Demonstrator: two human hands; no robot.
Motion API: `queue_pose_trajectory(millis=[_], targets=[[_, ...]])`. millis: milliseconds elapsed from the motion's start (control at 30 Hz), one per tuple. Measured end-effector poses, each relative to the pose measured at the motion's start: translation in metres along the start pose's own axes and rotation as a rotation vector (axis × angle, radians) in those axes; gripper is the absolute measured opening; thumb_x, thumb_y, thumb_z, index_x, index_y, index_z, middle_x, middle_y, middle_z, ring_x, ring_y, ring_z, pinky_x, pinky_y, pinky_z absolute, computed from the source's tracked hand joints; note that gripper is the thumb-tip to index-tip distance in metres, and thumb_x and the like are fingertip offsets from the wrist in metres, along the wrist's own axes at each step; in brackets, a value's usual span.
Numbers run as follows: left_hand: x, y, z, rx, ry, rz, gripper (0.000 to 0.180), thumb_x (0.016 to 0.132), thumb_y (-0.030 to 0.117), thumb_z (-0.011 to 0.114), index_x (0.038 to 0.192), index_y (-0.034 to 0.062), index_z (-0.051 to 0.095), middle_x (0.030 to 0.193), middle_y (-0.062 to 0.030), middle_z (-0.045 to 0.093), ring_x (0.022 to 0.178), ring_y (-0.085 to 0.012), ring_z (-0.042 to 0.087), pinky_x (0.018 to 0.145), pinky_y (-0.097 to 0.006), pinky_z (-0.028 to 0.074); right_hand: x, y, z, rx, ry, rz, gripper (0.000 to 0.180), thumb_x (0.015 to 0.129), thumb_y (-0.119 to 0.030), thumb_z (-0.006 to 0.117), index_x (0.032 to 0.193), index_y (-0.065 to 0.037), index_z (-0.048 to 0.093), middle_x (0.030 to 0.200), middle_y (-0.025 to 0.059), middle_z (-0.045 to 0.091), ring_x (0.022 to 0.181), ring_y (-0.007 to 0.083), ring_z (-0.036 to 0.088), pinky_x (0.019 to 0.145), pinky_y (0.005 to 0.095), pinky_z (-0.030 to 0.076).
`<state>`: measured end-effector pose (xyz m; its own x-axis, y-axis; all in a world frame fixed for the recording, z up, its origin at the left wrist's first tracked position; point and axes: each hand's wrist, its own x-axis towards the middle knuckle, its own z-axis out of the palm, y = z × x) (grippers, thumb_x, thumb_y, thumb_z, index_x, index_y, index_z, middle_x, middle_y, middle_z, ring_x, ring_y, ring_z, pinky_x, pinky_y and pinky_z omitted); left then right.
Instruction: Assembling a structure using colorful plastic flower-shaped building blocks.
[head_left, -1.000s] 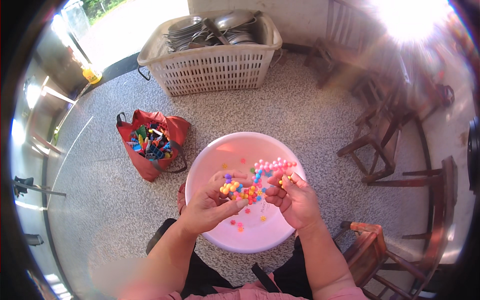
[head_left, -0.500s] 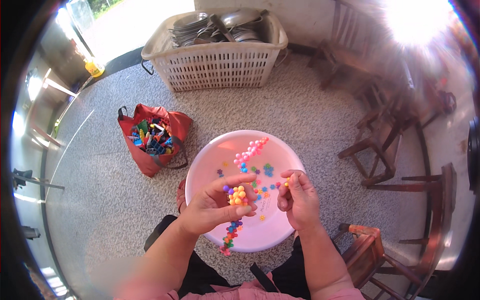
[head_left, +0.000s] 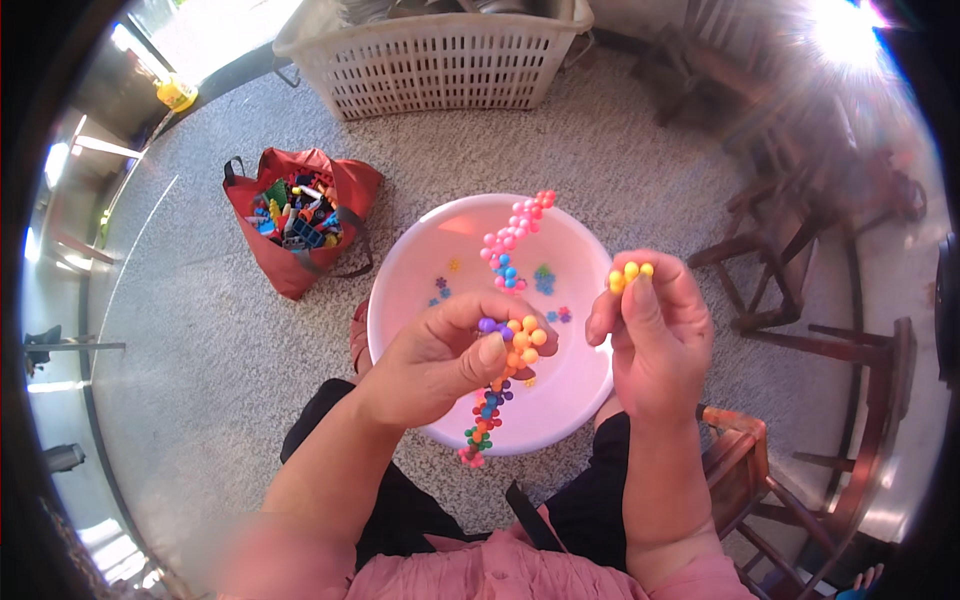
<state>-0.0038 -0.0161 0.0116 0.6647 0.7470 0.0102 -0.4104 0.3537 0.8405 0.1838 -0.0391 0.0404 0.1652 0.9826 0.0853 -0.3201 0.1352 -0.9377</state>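
My left hand is closed around a chain of knobbly, flower-shaped plastic beads. Orange and purple beads show at its thumb; a pink-and-blue stretch reaches out beyond the fingers, and a multicoloured stretch hangs below. Part of the chain is hidden by the hand. Held up to the right, my right hand pinches a yellow knobbly bead between thumb and fingers, apart from the chain. Beneath both hands stands a pale pink basin with loose flower beads scattered on its bottom.
To the left, a red bag full of mixed toy bricks stands on the speckled floor. A white slatted basket holding metalware is at the far side. Wooden chairs line the right, with a small wooden stool near my right arm.
My right hand has moved up and rightward, away from the left, and its yellow bead shows more fully. The left hand has shifted slightly with the chain. Basin, bag and basket appear higher in view.
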Motion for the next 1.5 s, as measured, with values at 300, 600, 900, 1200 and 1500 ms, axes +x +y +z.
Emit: queue_pose_trajectory(millis=[300, 600, 900, 1200, 1500], targets=[[-0.003, 0.005, 0.009, 0.097, 0.021, 0.035, 0.039, 0.086, 0.025, 0.057, 0.115, 0.0009, 0.051, 0.106, -0.0071, 0.054, 0.097, -0.0139, 0.052, 0.081, -0.028, 0.044, -0.023, 0.002, 0.003, -0.177, -0.164, -0.103, 0.018, 0.087, -0.007, 0.053, 0.102, 0.004, 0.055, 0.088, 0.0102, 0.057, 0.069, 0.0131, 0.058, 0.062, 0.0243, 0.048], [0.006, -0.004, 0.016, 0.182, 0.107, 0.034, 0.033, 0.088, 0.02, 0.055, 0.116, 0.0028, 0.052, 0.102, -0.003, 0.054, 0.092, -0.0079, 0.05, 0.075, -0.021, 0.041, -0.026, 0.003, -0.008, -0.372, -0.153, -0.126, 0.016, 0.083, -0.004, 0.058, 0.098, 0.002, 0.058, 0.083, 0.0113, 0.06, 0.069, 0.0152, 0.06, 0.06, 0.0234, 0.047], [0.004, -0.007, 0.02, 0.361, 0.154, -0.036, 0.035, 0.086, 0.025, 0.056, 0.111, 0.0, 0.055, 0.104, -0.005, 0.056, 0.092, -0.0104, 0.053, 0.081, -0.024, 0.042, -0.026, -0.003, -0.013, -0.706, -0.158, -0.278, 0.017, 0.076, 0.0, 0.064, 0.093, 0.001, 0.061, 0.08, 0.0123, 0.062, 0.067, 0.0198, 0.061, 0.059, 0.0268, 0.049], [0.0, -0.008, 0.02, 0.294, 0.176, -0.072, 0.029, 0.087, 0.018, 0.057, 0.113, 0.0054, 0.056, 0.098, -0.0024, 0.056, 0.084, -0.0075, 0.051, 0.072, -0.021, 0.042, -0.022, -0.003, -0.009, -0.83, -0.227, -0.442, 0.023, 0.073, 0.003, 0.065, 0.095, 0.002, 0.061, 0.079, 0.0132, 0.062, 0.067, 0.022, 0.062, 0.058, 0.0279, 0.05], [0.0, -0.018, 0.023, 0.209, 0.215, -0.09, 0.027, 0.088, 0.016, 0.056, 0.112, 0.0046, 0.056, 0.093, -0.0001, 0.057, 0.069, -0.0021, 0.047, 0.058, -0.016, 0.039, -0.031, 0.006, -0.003, -0.805, -0.151, -0.428, 0.021, 0.076, 0.005, 0.061, 0.097, 0.004, 0.06, 0.081, 0.0139, 0.061, 0.067, 0.021, 0.062, 0.058, 0.0273, 0.05]])
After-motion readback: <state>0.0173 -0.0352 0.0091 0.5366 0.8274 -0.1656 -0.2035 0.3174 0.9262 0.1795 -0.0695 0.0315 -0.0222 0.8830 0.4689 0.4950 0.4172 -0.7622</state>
